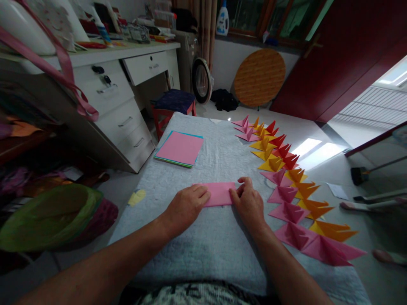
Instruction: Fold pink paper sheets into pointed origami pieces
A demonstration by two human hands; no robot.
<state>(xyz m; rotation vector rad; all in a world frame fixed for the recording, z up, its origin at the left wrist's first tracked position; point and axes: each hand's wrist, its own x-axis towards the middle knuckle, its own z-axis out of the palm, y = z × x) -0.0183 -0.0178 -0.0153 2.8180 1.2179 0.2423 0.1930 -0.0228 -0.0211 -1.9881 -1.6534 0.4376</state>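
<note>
A pink sheet of paper (219, 194), folded into a narrow rectangle, lies on a grey quilted cloth (210, 237). My left hand (187, 205) rests on its left end with fingers curled and pressed down. My right hand (249, 201) presses on its right end, fingertips pinching the edge. A stack of square coloured sheets (179, 148), pink on top, lies farther back to the left. Along the right side of the cloth runs a curved row of several folded paper shapes (288, 186) in pink, yellow, orange and red.
A white desk with drawers (127, 97) stands at the left, a red stool (173, 106) beside it. A green bag (47, 216) sits low at the left. A round wooden board (259, 76) leans on the far wall. A yellow scrap (137, 197) lies at the cloth's left edge.
</note>
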